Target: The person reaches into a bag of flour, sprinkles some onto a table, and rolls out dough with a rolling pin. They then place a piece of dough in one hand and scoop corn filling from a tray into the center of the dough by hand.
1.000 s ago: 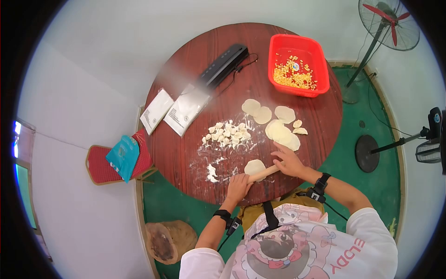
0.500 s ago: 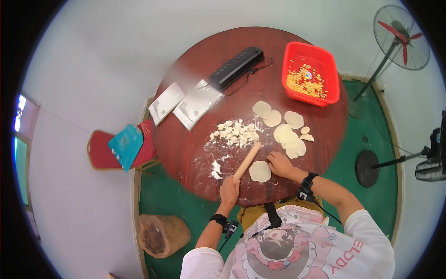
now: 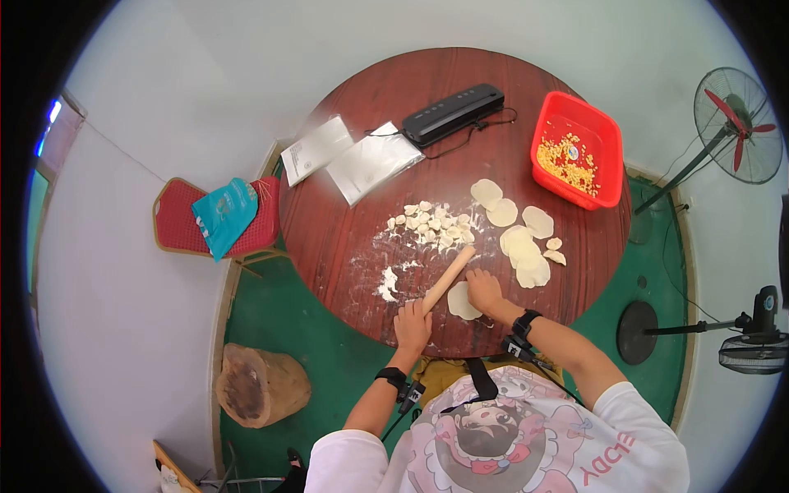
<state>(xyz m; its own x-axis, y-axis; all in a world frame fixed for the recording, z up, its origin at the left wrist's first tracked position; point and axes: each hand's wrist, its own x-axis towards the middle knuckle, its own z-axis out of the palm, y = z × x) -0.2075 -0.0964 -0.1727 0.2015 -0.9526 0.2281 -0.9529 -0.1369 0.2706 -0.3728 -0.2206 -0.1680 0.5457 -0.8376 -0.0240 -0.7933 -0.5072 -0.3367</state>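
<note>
My left hand point(image 3: 412, 325) is closed around the near end of a wooden rolling pin point(image 3: 450, 279), which slants across the table with its far end close to the small dough pieces. My right hand point(image 3: 486, 291) has its fingers curled down on the upper right edge of a flat round dough wrapper point(image 3: 463, 302), partly covering it. That wrapper lies just right of the pin. Several more rolled wrappers point(image 3: 526, 253), some overlapping, rest beyond my right hand. Floured small dough pieces point(image 3: 431, 224) are clustered past the pin, and a patch of flour point(image 3: 388, 283) is to its left.
On the round table point(image 3: 345, 279) stand a red basin point(image 3: 608, 164) with yellow bits inside, a black corded device point(image 3: 454, 115) and plastic packs point(image 3: 374, 164). Two filled dough pieces point(image 3: 555, 251) sit at right. Around it are a chair point(image 3: 177, 218), a log stump point(image 3: 267, 386) and fans point(image 3: 744, 127).
The whole view has shifted. My right hand has moved left, farther over the wrapper, covering more of its upper edge. My left hand stays at the pin's near end.
</note>
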